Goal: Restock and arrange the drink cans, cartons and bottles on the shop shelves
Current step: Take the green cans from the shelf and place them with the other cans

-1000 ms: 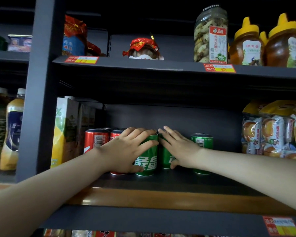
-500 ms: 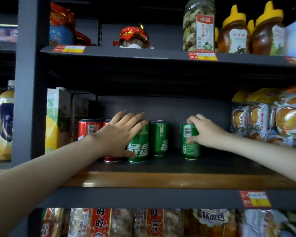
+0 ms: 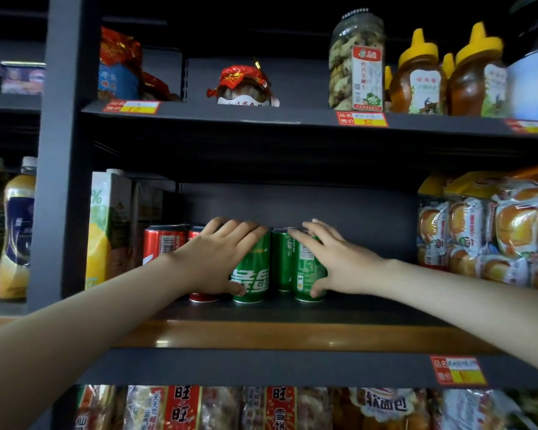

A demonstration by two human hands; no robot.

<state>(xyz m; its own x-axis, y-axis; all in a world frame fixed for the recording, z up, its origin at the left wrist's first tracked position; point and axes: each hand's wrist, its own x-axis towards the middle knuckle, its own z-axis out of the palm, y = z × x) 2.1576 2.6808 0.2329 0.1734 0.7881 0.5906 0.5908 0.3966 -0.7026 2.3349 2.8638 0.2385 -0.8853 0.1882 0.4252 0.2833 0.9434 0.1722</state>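
Note:
Three green cans stand close together mid-shelf. My left hand (image 3: 221, 256) grips the left green can (image 3: 253, 276), fingers over its top and thumb low on its front. Around the right green can (image 3: 306, 274) my right hand (image 3: 336, 259) is wrapped the same way. A middle green can (image 3: 281, 259) stands slightly behind, between the two. To the left are two red cans (image 3: 163, 245); the nearer one is mostly hidden by my left hand. A tall juice carton (image 3: 106, 228) stands at the shelf's left end.
The dark shelf (image 3: 292, 333) has a wooden front strip and bare room right of the cans, up to packs of buns (image 3: 494, 231). Jars and honey bottles (image 3: 423, 76) sit on the shelf above. Bottles (image 3: 16, 228) stand in the left bay, snack bags (image 3: 277, 408) below.
My right hand has slid the right green can leftwards until it stands against the other two. My left hand stays on the left green can.

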